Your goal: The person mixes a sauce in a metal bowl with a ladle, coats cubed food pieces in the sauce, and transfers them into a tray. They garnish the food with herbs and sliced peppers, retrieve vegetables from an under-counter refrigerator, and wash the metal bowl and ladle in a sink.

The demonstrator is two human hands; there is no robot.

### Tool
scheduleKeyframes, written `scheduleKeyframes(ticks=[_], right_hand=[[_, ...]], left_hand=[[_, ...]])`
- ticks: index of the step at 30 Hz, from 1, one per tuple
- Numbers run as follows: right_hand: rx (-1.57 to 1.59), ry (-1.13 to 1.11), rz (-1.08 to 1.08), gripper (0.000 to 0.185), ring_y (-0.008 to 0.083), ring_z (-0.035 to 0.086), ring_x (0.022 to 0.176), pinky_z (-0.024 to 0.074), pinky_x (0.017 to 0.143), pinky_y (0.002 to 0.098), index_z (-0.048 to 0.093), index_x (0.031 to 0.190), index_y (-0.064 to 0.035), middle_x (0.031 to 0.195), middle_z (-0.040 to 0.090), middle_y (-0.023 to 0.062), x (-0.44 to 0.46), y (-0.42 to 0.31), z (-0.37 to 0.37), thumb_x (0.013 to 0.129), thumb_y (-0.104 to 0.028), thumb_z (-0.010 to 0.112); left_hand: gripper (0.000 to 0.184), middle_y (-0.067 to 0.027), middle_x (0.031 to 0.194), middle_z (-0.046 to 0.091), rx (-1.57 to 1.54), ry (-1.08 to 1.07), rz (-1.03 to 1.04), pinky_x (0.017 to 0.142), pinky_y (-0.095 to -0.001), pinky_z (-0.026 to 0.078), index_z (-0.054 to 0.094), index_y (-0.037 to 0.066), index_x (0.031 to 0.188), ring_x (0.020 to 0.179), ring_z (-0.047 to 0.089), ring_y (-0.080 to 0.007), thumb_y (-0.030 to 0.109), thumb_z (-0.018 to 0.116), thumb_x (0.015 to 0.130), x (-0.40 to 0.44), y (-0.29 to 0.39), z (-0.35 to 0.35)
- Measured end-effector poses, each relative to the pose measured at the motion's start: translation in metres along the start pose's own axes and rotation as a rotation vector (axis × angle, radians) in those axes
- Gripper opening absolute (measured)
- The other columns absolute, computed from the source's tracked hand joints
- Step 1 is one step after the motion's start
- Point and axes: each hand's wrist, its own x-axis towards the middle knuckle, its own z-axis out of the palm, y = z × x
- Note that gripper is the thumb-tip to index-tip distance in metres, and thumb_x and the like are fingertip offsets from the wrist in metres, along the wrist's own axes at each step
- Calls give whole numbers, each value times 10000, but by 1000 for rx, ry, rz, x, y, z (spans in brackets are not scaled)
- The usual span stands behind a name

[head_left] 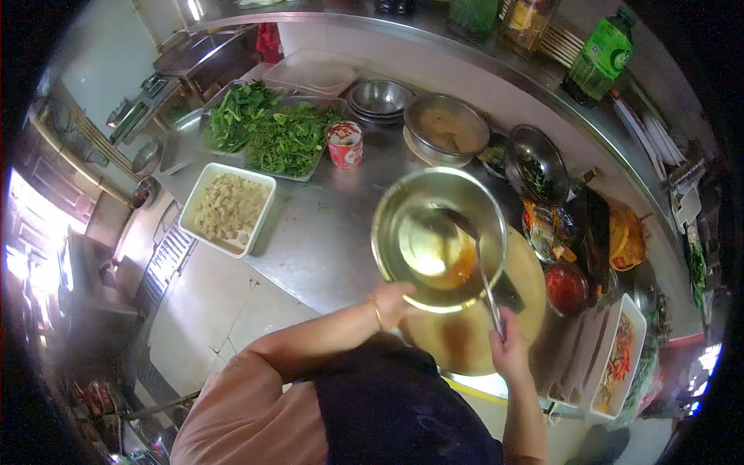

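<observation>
My left hand (pixel 393 303) grips the lower left rim of a shiny metal bowl (pixel 415 209), which holds a yellowish liquid with an orange patch. In my right hand (pixel 509 345) is the handle of a metal ladle (pixel 485 275); its head dips into the bowl. Below the bowl lies a round cutting board (pixel 527 287) with a brown wet stain, and part of a dark flat blade (pixel 508 294) shows on it beside the ladle.
Left on the metal counter (pixel 310 240) are a white tub of pale cubes (pixel 230 209), trays of greens (pixel 287 139) and a red can (pixel 345 145). Behind stand stacked bowls (pixel 380 99) and a pot (pixel 446 128). Right are red sauce (pixel 566 288) and a white container (pixel 620 356).
</observation>
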Motion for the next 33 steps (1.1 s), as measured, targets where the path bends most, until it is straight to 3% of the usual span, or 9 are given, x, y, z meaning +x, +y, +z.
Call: scheduleKeyframes(ticks=[1, 4, 7, 8, 11, 19, 22, 25, 33], right_hand=[[162, 20, -2, 442, 209, 560, 543, 494, 517, 346, 417, 1284, -74, 827, 591, 89, 7, -4, 5, 859, -96, 536], [864, -25, 299, 412, 98, 471, 497, 412, 438, 246, 383, 1291, -84, 694, 511, 25, 33, -42, 6, 894, -85, 493], [922, -38, 270, 411, 58, 437, 476, 351, 403, 199, 359, 1291, -89, 640, 470, -5, 65, -65, 6, 899, -61, 478], [925, -44, 282, 404, 60, 437, 472, 354, 403, 202, 366, 1283, -85, 642, 473, -3, 74, -70, 8, 896, -62, 482], [931, -70, 295, 387, 66, 439, 463, 360, 403, 207, 387, 1262, -72, 649, 484, 4, 95, -81, 19, 890, -67, 492], [1077, -161, 306, 361, 74, 444, 442, 366, 383, 216, 427, 1224, -60, 697, 519, 28, 158, -96, 45, 878, -94, 525], [951, -68, 473, 337, 86, 448, 430, 357, 372, 227, 466, 1186, -44, 698, 523, 33, 203, -111, 34, 864, -106, 541], [721, 26, 446, 300, 97, 454, 425, 353, 369, 241, 513, 1124, -23, 708, 534, 39, 275, -90, 41, 841, -116, 555], [579, -35, 516, 289, 119, 479, 454, 367, 378, 281, 533, 1060, -5, 740, 560, 50, 387, -44, 72, 793, -105, 577]], left_hand=[[361, -195, 1257, 523, -14, -48, 58, 932, -503, 496, 441, -15, 1258, 1129, 544, -340, 40, 441, 901, 13, 6, -12], [375, -172, 1211, 526, 9, -8, 228, 872, -503, 546, 419, -27, 1234, 1062, 582, -334, -26, 456, 860, -22, 53, 6], [401, -163, 1193, 525, -55, -68, 300, 849, -532, 548, 419, 11, 1236, 1062, 580, -340, -46, 457, 840, -19, 80, -8], [393, -188, 1236, 540, -20, -32, 348, 923, -563, 479, 448, -39, 1255, 1107, 561, -372, -1, 443, 863, -16, 85, -14], [422, -185, 1239, 539, -41, 18, 492, 903, -597, 476, 430, -28, 1270, 1105, 555, -397, -10, 449, 849, -21, 105, -20], [509, -178, 1234, 538, -154, 90, 503, 912, -590, 472, 417, 24, 1299, 1101, 556, -393, -24, 443, 793, -3, 149, -44], [540, -170, 1249, 529, -224, 75, 447, 902, -585, 479, 412, 29, 1303, 1115, 548, -388, -17, 456, 767, 1, 162, -58], [553, -168, 1253, 524, -182, 134, 434, 895, -573, 488, 412, 34, 1298, 1130, 540, -379, -19, 461, 749, 1, 160, -69], [581, -197, 1241, 517, -196, 26, 414, 903, -621, 468, 379, 28, 1312, 1122, 534, -422, -26, 460, 739, -15, 179, -85]])
